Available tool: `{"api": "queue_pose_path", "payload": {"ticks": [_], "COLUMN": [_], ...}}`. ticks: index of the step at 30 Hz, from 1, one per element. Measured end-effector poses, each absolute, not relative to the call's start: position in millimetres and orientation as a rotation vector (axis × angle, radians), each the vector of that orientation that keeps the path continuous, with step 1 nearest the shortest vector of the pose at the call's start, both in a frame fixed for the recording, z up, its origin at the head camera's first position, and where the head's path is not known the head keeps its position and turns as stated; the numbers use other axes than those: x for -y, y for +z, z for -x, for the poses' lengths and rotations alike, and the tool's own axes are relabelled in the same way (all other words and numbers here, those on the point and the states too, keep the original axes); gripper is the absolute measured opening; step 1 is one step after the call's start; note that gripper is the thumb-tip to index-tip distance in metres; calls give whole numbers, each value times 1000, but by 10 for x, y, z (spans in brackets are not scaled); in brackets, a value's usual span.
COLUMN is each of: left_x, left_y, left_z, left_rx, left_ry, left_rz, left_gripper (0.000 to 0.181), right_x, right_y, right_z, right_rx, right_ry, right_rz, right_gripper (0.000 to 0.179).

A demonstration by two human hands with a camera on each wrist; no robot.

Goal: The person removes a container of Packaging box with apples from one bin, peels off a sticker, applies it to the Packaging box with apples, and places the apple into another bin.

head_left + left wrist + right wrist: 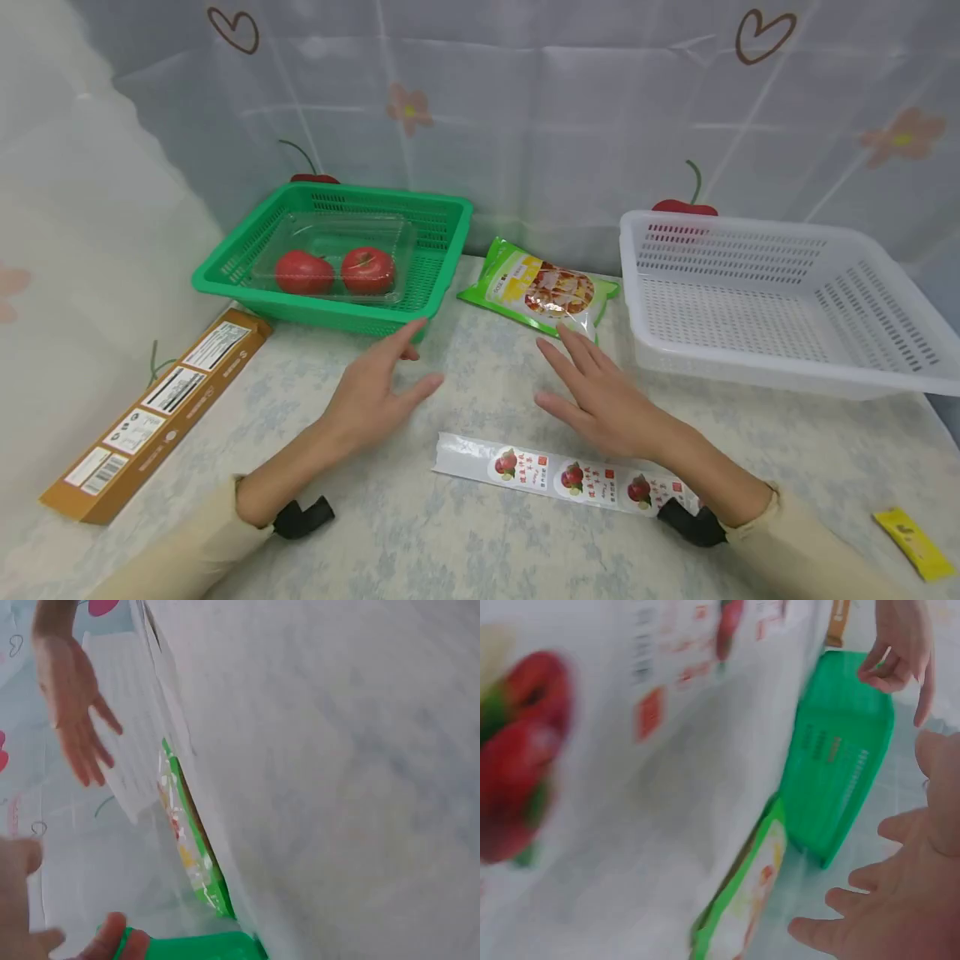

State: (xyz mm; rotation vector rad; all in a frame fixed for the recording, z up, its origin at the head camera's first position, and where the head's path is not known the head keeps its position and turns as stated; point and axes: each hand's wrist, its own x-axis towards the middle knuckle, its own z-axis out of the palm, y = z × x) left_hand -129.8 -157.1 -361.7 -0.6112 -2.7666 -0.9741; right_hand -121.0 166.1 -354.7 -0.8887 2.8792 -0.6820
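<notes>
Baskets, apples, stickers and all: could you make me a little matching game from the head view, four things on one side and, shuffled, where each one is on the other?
Things:
1. Two red apples
2. Brown box
3. Sticker strip
4. Snack bag

Places:
A. Between the green basket and the white basket
B. Just below the right hand in the view
C. In a clear container
D. At the left side of the table

Pairs: 1-C, 2-D, 3-B, 4-A
</notes>
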Motion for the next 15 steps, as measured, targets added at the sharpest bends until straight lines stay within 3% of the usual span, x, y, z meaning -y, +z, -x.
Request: {"api": "queue_pose_path", "payload": {"ticks": [8, 15], "left_x": [1730, 1751], "left_y": [-3548, -3613], "left_z": [1523, 1610], "left_rx": [2584, 2536], "left_ry": [-1717, -1702], "left_rz": [82, -168], "left_gripper": [79, 67], "right_x": [-1210, -582], "right_y": [-3198, -2922], "right_z": [1405, 1738], "right_rx": [-2792, -2517], "right_ry": [-1125, -1608], "right_rz": [909, 733], "right_gripper": [63, 50]}}
